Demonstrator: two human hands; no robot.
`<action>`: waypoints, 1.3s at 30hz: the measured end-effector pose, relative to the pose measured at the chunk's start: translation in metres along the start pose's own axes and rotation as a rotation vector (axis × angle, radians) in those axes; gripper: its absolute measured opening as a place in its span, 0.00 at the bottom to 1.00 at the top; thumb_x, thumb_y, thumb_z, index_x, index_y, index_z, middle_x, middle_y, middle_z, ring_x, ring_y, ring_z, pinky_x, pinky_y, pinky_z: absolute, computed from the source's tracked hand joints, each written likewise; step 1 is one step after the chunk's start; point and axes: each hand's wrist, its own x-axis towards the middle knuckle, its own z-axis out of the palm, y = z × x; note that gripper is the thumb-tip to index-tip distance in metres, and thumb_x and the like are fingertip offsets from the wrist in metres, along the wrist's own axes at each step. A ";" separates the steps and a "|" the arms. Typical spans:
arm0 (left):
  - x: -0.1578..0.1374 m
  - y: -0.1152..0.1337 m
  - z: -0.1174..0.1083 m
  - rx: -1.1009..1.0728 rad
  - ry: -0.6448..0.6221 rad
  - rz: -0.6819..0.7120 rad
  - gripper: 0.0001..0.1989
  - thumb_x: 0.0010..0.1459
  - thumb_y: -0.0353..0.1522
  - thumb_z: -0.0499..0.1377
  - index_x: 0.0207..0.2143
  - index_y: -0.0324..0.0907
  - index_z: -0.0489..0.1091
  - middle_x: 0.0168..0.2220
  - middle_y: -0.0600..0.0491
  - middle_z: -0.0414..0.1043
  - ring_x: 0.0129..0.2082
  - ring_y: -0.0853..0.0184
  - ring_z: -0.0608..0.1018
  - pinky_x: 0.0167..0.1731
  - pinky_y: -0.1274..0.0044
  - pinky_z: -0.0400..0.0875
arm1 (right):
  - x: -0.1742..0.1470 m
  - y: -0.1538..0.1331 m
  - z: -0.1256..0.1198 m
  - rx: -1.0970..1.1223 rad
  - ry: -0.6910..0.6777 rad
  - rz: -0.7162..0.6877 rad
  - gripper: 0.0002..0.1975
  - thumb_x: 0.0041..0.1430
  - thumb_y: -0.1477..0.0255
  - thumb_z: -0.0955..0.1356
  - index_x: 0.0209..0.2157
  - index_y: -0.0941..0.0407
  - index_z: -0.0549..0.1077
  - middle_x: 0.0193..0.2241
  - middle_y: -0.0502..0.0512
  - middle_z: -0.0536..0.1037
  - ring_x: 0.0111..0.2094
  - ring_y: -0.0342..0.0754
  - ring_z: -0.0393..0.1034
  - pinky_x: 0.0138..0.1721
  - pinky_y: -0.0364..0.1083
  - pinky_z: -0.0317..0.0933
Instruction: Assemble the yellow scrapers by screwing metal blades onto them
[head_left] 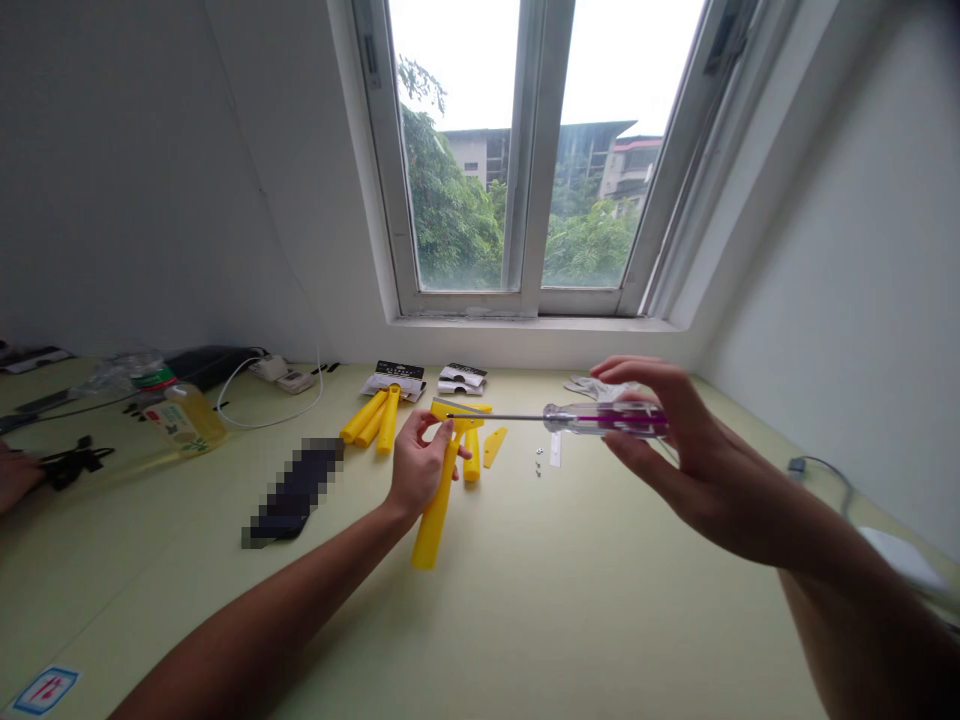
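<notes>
Our left hand point(416, 472) is closed around the yellow scraper point(433, 522), over the tabletop point(562, 620) toward its far edge. Our right hand point(701, 475) clasps the screwdriver point(585, 419), its shaft roughly parallel to that edge, pointing leftward at the scraper's head.

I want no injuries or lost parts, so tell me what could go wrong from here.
The tip of the screwdriver appears to meet the head of the yellow tool close to the thumb of the left hand; a slip might jab it. The small loose pieces lie uncontained on the table, so a brush from the right hand could scatter them.
</notes>
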 end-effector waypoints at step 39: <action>0.004 -0.004 -0.004 0.039 0.012 0.025 0.15 0.53 0.41 0.59 0.36 0.41 0.62 0.43 0.49 0.69 0.21 0.66 0.79 0.09 0.81 0.69 | 0.008 0.016 0.011 0.063 0.048 0.043 0.13 0.62 0.62 0.62 0.44 0.55 0.65 0.32 0.55 0.76 0.28 0.46 0.71 0.28 0.44 0.64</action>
